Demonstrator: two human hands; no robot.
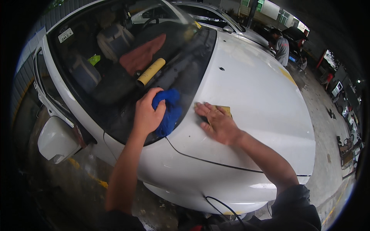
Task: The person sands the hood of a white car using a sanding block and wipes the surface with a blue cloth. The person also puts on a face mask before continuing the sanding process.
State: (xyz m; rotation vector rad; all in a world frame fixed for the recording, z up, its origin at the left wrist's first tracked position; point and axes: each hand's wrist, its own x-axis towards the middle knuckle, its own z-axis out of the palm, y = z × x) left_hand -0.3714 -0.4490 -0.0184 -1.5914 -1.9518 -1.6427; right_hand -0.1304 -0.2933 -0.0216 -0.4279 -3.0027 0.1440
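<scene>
My left hand [149, 111] is closed round a bunched blue cloth [169, 115], which rests on the lower edge of the windshield [111, 84]. On the white hood [262, 107], close to its rear edge, lies my right hand [219, 125]. Its palm and fingers press down over a piece of yellow sandpaper [224, 111], holding it against the paint. Most of that piece is hidden under the hand, so I cannot tell whether a block backs it. A yellow roll [151, 72] lies on the windshield beyond my left hand.
A white side mirror [59, 139] juts out at the left. A thin black hose or cable [221, 203] loops by the car's near side. Beyond stands a silver car [208, 17], with another person [280, 47] near its front. Various items line the floor at the far right.
</scene>
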